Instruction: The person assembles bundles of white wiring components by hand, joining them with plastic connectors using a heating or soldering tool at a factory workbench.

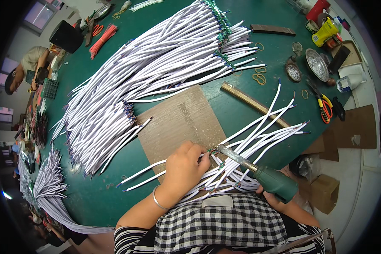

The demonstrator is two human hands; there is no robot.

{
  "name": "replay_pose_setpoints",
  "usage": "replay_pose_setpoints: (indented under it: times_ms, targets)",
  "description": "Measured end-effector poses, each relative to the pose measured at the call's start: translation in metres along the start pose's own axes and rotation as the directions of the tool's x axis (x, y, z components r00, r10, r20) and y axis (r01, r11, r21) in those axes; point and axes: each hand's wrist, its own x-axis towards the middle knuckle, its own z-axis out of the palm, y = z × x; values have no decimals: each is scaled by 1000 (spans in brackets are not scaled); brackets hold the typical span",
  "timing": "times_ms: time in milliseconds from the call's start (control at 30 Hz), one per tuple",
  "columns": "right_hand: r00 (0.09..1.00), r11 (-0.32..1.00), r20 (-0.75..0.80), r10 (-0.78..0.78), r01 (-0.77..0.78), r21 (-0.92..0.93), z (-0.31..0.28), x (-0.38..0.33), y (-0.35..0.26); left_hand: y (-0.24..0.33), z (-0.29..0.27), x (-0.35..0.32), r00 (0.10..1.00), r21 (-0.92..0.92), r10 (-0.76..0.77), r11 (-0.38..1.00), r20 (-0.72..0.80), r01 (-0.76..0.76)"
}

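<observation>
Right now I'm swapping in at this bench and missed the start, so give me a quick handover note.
Left hand: pressed down on white wire ends over the brown board, fingertips pinching at the joint.
Right hand: grips the green-handled soldering iron, tip at the left fingertips.
Small wire bunch fans out to the right beneath the iron.
Big wire pile lies across the green table; whether it is finished cannot be told.

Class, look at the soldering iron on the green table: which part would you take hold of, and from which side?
Grip the soldering iron by its thick green handle, coming from the lower right. The bare metal shaft points up-left to the wire ends by the left hand, so that end is probably hot. The right hand already holds the handle this way.
</observation>
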Motion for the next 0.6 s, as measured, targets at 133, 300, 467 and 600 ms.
replay_pose_setpoints:
  times_ms: [133,300,467,600]
  targets:
    - [988,981,-8,152,-150,120,5,-13,8,0,3,0,999,55,24,998,-44,-22]
    - [973,951,-59,222,-203,235,9,-11,2,0,5,0,999,64,11,998,-40,-8]
    - [977,972,-31,209,-204,119,9,-13,4,0,4,1,999,58,7,998,-39,-4]
    - [972,968,-42,230,-225,111,11,-15,8,1,4,1,999,46,15,999,-40,-13]
